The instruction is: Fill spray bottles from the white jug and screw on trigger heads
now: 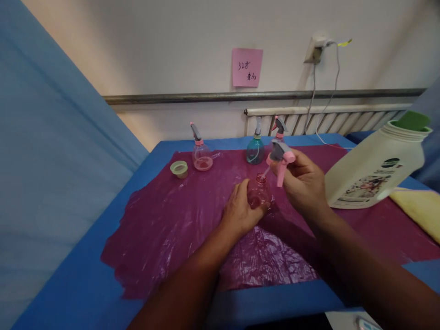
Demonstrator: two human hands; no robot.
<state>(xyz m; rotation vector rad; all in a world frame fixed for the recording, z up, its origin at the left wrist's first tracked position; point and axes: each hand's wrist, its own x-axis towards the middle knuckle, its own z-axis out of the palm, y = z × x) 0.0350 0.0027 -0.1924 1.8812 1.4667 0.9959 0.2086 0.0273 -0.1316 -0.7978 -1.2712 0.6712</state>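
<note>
My left hand (242, 206) is wrapped around a small clear pink spray bottle (258, 190), which stands uncapped on the purple plastic sheet (165, 224). Between the fingers of my right hand (305, 178) is a pink and grey trigger spray head (282, 158). Its thin dip tube slants down to the bottle's mouth; whether the tip is inside I cannot tell. A spray bottle with pink liquid (202, 158) stands at the back left, beside a small pale green cup (179, 169). Behind my hands are a teal spray bottle (255, 149) and another pink-topped spray bottle (280, 128), partly hidden.
A large white jug (374, 169) with something green in its mouth leans at the right, near a yellow cloth (417, 211). Blue covering (99, 243) borders the sheet. Behind are a wall rail (192, 98), a socket (314, 50) with hanging cords, and a blue curtain (51, 137) at left.
</note>
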